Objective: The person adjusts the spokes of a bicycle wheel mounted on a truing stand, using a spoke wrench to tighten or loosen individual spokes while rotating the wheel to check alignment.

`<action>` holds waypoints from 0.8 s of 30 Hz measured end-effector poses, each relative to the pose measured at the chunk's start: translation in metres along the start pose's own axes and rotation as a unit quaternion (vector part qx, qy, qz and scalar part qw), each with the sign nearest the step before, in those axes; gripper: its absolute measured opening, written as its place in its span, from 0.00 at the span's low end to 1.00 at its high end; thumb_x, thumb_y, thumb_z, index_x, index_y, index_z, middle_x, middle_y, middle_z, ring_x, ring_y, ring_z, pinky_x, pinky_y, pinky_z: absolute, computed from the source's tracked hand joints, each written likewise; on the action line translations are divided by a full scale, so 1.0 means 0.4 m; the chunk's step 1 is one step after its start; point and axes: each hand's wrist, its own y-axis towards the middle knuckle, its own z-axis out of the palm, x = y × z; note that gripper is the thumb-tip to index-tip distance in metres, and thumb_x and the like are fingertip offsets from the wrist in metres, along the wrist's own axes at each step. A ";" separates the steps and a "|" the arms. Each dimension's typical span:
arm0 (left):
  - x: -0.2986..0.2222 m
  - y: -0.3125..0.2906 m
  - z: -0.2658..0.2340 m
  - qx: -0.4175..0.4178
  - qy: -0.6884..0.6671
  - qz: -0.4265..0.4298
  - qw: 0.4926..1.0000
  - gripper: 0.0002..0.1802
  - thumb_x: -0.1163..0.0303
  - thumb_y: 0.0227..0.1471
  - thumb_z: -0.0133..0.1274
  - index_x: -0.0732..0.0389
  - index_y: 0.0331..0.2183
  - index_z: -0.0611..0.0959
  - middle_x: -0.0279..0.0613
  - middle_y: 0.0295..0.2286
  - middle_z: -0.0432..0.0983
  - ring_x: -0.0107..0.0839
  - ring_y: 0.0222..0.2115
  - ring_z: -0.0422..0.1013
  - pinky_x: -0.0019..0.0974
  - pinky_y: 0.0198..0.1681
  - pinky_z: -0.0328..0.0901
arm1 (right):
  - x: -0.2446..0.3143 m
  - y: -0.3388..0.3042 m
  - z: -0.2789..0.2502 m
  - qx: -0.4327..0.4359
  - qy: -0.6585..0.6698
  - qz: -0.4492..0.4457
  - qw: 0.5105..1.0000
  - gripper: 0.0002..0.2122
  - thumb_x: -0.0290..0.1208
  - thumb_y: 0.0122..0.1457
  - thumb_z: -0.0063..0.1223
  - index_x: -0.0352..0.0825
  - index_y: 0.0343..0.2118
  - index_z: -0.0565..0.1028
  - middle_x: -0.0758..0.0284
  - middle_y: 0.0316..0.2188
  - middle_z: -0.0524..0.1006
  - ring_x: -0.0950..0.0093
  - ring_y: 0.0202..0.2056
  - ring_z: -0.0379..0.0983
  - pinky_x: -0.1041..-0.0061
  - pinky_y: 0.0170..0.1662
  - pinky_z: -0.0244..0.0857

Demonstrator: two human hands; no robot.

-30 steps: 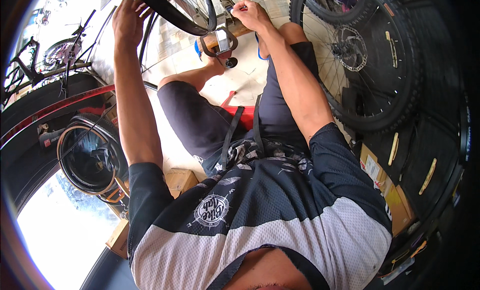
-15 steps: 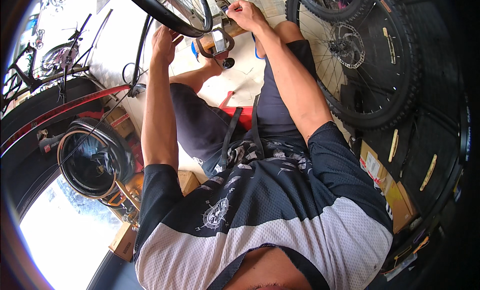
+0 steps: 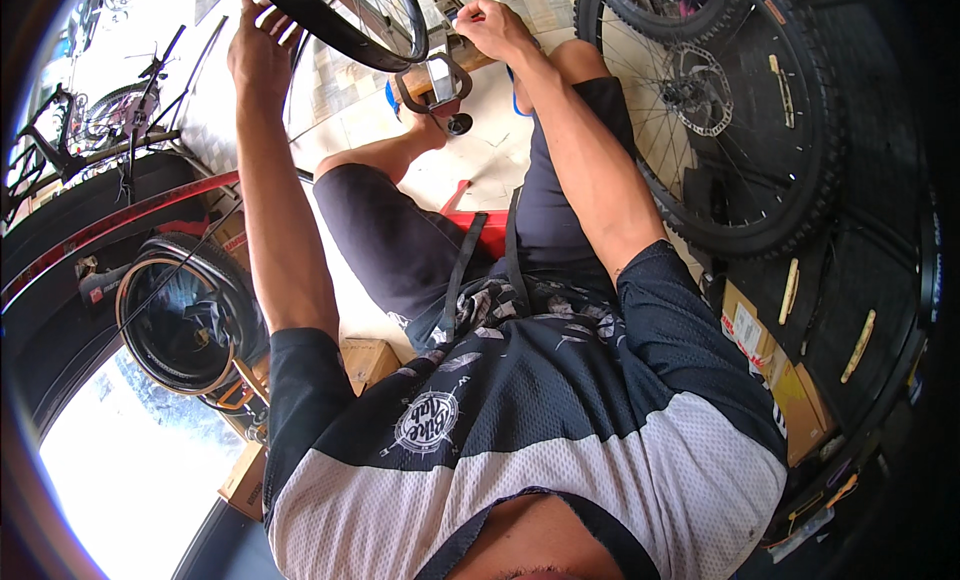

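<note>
A bicycle wheel [image 3: 345, 38] with a black rim and thin spokes stands upright in a metal wheel stand [image 3: 448, 62] at the top. Beside the rim's left edge is my left hand [image 3: 262, 52], its fingers apart and slightly bent; whether the fingertips touch the rim is unclear. My right hand [image 3: 494, 30] is closed at the right upright of the stand, fingers curled together with a bit of red showing between them. What it grips is too small to make out. Below the rim, the stand's looped arms [image 3: 433, 88] and a round black knob [image 3: 459, 125] show between my feet.
A large knobby-tyred wheel with a disc rotor [image 3: 700, 95] stands close by my right arm. At left are a red bar [image 3: 120, 225], a tan-walled tyre [image 3: 180, 315] and bicycle frames [image 3: 65, 145]. Cardboard boxes [image 3: 368, 363] sit beside me. A red seat [image 3: 490, 235] shows between my thighs.
My left hand has moved up and left along the rim, and my left knee has swung outward to the left. My right hand stays at the stand.
</note>
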 end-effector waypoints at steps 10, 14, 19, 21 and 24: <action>0.163 -0.037 -0.007 0.071 0.105 -0.160 0.979 0.25 0.48 0.67 0.39 0.61 0.45 0.75 0.52 0.42 0.80 0.41 0.47 0.73 0.47 0.56 0.61 | 0.001 0.001 0.003 -0.003 -0.004 0.005 1.000 0.16 0.46 0.49 0.59 0.41 0.36 0.81 0.58 0.39 0.83 0.60 0.44 0.79 0.64 0.50 0.71; 0.034 -0.026 0.013 0.120 0.117 -0.090 0.982 0.29 0.45 0.68 0.37 0.64 0.48 0.72 0.57 0.44 0.79 0.48 0.53 0.73 0.52 0.62 0.57 | -0.003 0.004 0.012 0.000 0.009 0.005 1.000 0.15 0.45 0.49 0.59 0.41 0.36 0.81 0.59 0.39 0.83 0.60 0.43 0.79 0.64 0.49 0.72; -0.088 -0.026 0.037 0.084 0.007 -0.040 0.996 0.33 0.46 0.70 0.27 0.68 0.53 0.66 0.68 0.52 0.71 0.54 0.58 0.67 0.58 0.66 0.52 | 0.005 -0.004 0.012 0.006 0.016 0.003 1.000 0.15 0.44 0.51 0.58 0.41 0.36 0.81 0.59 0.38 0.83 0.60 0.43 0.80 0.65 0.48 0.72; -0.084 -0.026 0.034 0.048 -0.047 0.004 0.998 0.33 0.45 0.70 0.28 0.68 0.54 0.66 0.65 0.55 0.68 0.53 0.59 0.64 0.56 0.66 0.52 | 0.009 -0.008 0.007 0.010 0.012 0.009 1.000 0.15 0.44 0.51 0.58 0.40 0.36 0.81 0.59 0.38 0.83 0.60 0.42 0.80 0.65 0.47 0.72; -0.020 -0.020 0.020 -0.001 -0.041 -0.014 0.999 0.33 0.45 0.69 0.31 0.65 0.55 0.66 0.59 0.55 0.64 0.51 0.58 0.62 0.56 0.65 0.54 | 0.017 -0.009 0.002 0.013 0.000 0.019 1.000 0.15 0.45 0.51 0.58 0.40 0.36 0.81 0.60 0.38 0.83 0.61 0.42 0.80 0.65 0.47 0.72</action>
